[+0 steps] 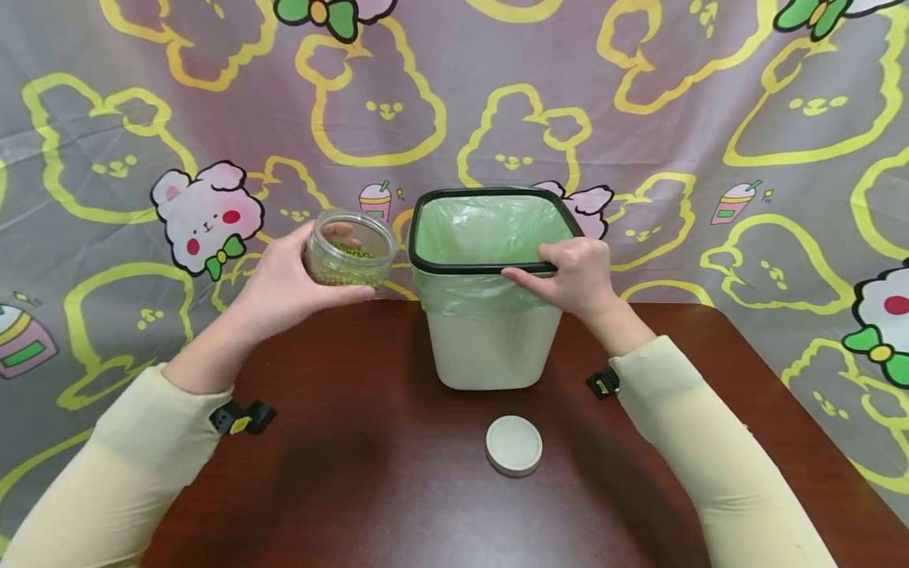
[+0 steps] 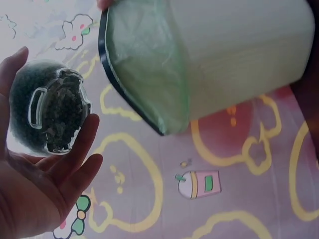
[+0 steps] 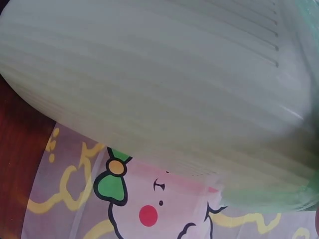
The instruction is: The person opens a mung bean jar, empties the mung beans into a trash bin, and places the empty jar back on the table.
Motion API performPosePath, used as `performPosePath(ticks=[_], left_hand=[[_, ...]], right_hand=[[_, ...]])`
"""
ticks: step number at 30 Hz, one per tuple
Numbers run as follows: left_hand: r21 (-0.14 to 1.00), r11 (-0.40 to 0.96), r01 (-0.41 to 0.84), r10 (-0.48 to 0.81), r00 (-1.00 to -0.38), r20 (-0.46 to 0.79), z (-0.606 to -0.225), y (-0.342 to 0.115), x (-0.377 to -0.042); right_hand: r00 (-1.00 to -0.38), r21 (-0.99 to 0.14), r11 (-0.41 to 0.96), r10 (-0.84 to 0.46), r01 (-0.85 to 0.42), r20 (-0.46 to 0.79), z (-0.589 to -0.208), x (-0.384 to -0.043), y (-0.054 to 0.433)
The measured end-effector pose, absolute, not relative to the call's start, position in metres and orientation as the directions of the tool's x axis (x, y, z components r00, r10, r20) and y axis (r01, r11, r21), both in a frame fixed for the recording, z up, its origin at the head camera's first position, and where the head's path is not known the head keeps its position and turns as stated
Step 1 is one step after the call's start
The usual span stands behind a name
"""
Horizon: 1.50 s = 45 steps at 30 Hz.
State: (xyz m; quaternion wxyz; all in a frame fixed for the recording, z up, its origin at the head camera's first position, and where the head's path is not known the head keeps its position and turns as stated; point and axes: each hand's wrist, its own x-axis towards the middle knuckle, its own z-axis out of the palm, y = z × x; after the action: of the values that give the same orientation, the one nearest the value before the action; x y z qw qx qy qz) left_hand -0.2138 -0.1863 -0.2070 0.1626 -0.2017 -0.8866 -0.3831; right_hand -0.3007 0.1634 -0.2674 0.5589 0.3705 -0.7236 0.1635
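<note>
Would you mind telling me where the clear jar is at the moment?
In the head view, the clear jar is left of centre, held up in the left hand, just left of the black-rimmed bin.

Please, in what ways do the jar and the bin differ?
The jar is round and clear; the bin is squarish and pale. The jar is smaller than the bin. The left hand holds the jar up; the bin rests on the table. Both have open tops.
</note>
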Motion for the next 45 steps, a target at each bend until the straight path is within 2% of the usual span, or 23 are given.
performPosePath(ticks=[6,13,20,28,35,45], left_hand=[[0.553,0.676,0.486,0.250,-0.858,0.448,-0.186,-0.184,-0.226],[0.536,0.678,0.502,0.320,-0.859,0.399,-0.168,-0.177,-0.249],[0.445,0.732,0.516,0.373,-0.850,0.372,-0.154,-0.167,-0.272],[0.386,0.768,0.511,0.411,-0.855,0.316,-0.131,-0.153,-0.286],[0.322,0.789,0.523,0.436,-0.846,0.306,-0.108,-0.138,-0.298],[0.261,0.816,0.516,0.447,-0.849,0.282,-0.108,-0.118,-0.316]], right_hand=[[-0.099,0.180,0.676,-0.353,-0.715,0.930,-0.268,-0.301,0.162],[-0.120,0.181,0.693,-0.362,-0.698,0.924,-0.268,-0.301,0.162],[-0.124,0.185,0.692,-0.370,-0.698,0.921,-0.269,-0.302,0.162],[-0.117,0.190,0.690,-0.372,-0.699,0.921,-0.270,-0.305,0.161],[-0.139,0.186,0.706,-0.376,-0.684,0.916,-0.266,-0.303,0.161],[-0.141,0.197,0.709,-0.388,-0.677,0.911,-0.267,-0.301,0.162]])
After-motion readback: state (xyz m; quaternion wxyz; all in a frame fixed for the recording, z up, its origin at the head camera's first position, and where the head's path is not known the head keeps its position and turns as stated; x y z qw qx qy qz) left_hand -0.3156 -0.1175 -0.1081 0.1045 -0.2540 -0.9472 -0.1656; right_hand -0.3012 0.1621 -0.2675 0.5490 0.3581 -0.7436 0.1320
